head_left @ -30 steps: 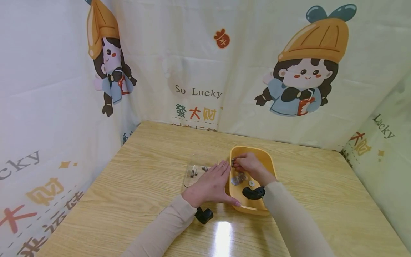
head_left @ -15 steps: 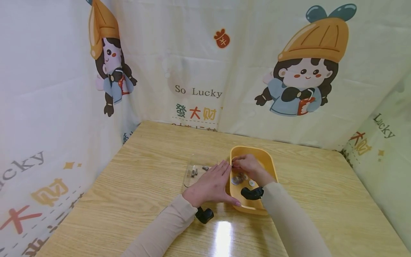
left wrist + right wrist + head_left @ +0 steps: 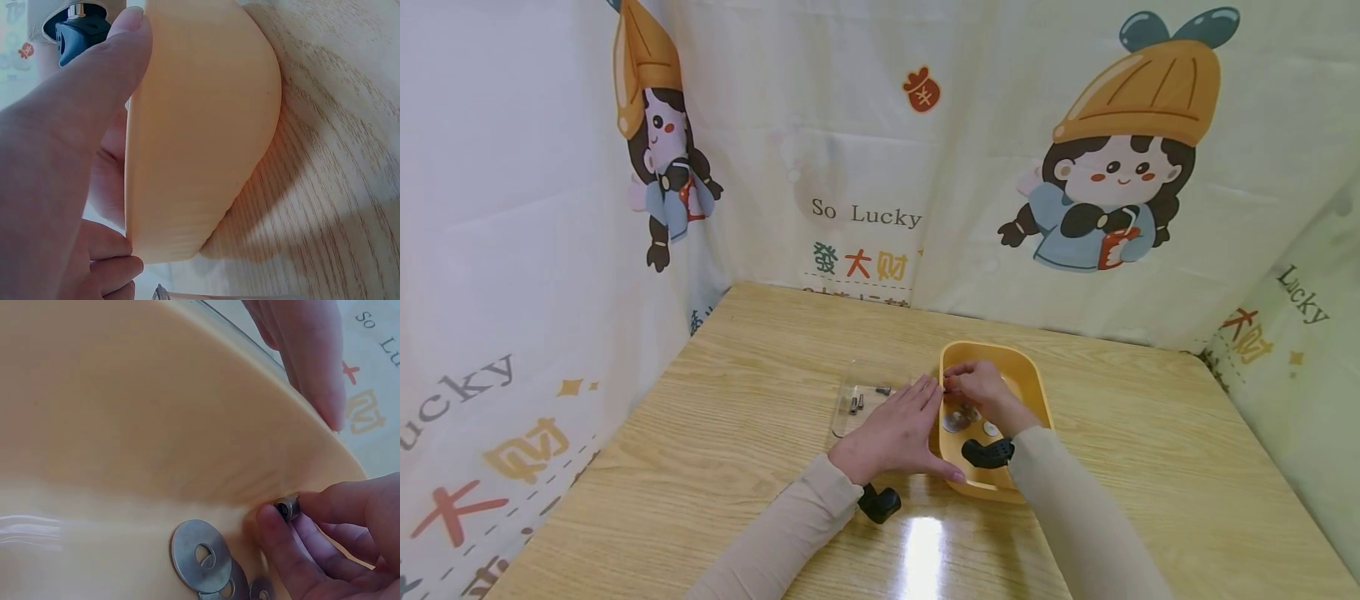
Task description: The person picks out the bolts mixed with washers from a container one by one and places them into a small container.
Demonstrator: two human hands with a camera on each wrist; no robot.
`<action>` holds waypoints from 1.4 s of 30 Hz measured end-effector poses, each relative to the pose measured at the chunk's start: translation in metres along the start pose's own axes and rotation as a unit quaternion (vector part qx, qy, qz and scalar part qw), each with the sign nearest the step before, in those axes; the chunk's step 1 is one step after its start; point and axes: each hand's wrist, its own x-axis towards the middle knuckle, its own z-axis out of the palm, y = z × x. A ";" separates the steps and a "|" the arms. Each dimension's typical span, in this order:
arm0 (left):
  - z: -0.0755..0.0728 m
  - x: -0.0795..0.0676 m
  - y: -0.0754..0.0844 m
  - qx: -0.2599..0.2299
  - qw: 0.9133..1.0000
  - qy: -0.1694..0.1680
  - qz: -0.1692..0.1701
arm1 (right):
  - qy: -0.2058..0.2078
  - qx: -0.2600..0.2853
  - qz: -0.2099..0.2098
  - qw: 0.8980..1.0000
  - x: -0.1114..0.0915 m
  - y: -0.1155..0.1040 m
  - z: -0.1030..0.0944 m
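An orange plastic bin (image 3: pixel 1033 375) stands on the table. Inside it, near the left wall, my right hand (image 3: pixel 985 392) reaches down. In the right wrist view the thumb and fingers pinch a small metal socket-head screw (image 3: pixel 287 507), its head showing between them. Flat metal washers (image 3: pixel 187 555) lie on the bin floor beside those fingers. My left hand (image 3: pixel 895 429) rests along the bin's left rim, fingers extended toward the far side and thumb at the near rim. The left wrist view shows that thumb (image 3: pixel 128 44) against the rim, above the outer wall.
A clear plastic tray (image 3: pixel 868 375) sits left of the bin, partly hidden by my left hand. Several metal screws (image 3: pixel 856 403) lie in it. The wooden table (image 3: pixel 737 400) ends at a printed curtain (image 3: pixel 970 233) behind and at both sides.
My right hand has lowered slightly inside the bin; the screw, visible at its fingertips a second ago, is now hidden in the head view. The left hand stays in place.
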 end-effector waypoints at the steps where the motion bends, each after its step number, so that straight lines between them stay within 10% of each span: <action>1: 0.000 0.000 0.000 -0.001 1.000 0.001 0.000 | -0.001 0.002 0.000 1.000 0.000 0.000 0.000; 42: -0.013 -0.013 -0.018 -0.025 0.999 0.010 -0.039 | -0.060 0.019 -0.065 0.996 -0.020 -0.034 -0.017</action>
